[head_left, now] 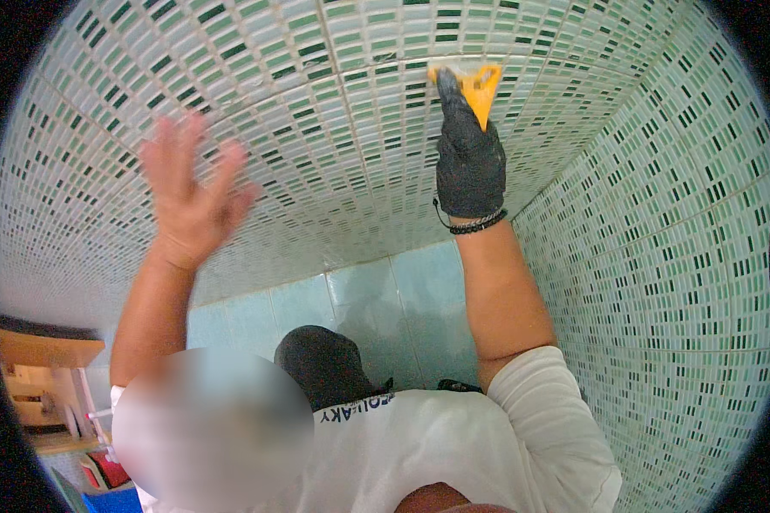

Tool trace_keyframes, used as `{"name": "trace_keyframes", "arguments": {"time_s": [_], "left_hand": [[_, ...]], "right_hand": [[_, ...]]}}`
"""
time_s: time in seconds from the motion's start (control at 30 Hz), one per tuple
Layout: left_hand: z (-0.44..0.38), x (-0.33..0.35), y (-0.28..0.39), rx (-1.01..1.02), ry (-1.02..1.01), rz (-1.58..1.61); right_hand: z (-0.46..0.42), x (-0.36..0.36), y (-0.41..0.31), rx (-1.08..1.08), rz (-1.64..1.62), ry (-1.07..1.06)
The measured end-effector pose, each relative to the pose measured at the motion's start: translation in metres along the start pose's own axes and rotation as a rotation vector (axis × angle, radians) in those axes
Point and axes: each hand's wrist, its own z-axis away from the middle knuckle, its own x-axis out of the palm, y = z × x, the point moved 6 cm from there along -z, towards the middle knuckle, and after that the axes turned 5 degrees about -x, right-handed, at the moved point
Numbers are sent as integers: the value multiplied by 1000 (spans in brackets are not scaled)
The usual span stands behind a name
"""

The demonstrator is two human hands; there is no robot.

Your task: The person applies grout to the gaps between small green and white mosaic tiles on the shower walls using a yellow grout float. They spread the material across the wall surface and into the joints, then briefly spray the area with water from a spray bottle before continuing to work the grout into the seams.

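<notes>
My right hand (471, 163), in a black knit work glove with a cord bracelet at the wrist, grips a yellow triangular scraper (484, 96). The scraper's wide edge lies against the mosaic-tiled wall (282, 167), close to a horizontal grout joint. My thumb or a finger stretches up along the tool's left corner; the other fingers are hidden. To the left, my bare left hand (196, 186) is raised before the same wall with its fingers spread. It is blurred and holds nothing; whether it touches the tiles I cannot tell.
A second mosaic wall (667, 269) meets the first at a corner on the right. Pale blue floor tiles (366, 288) lie below. At lower left are a brown wooden panel (51, 349), a whitish pipe (96, 410) and a red object (108, 469).
</notes>
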Motion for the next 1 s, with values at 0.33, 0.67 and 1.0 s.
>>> {"name": "trace_keyframes", "arguments": {"time_s": [0.33,0.67,1.0], "left_hand": [[207,94,113,-340,-1131,601],[179,152,227,-89,-1247,818],[197,166,222,-98,-1360,749]], "right_hand": [[153,59,54,208,61,-477],[123,83,55,337,-4,-466],[77,68,32,-47,-79,-164]]}}
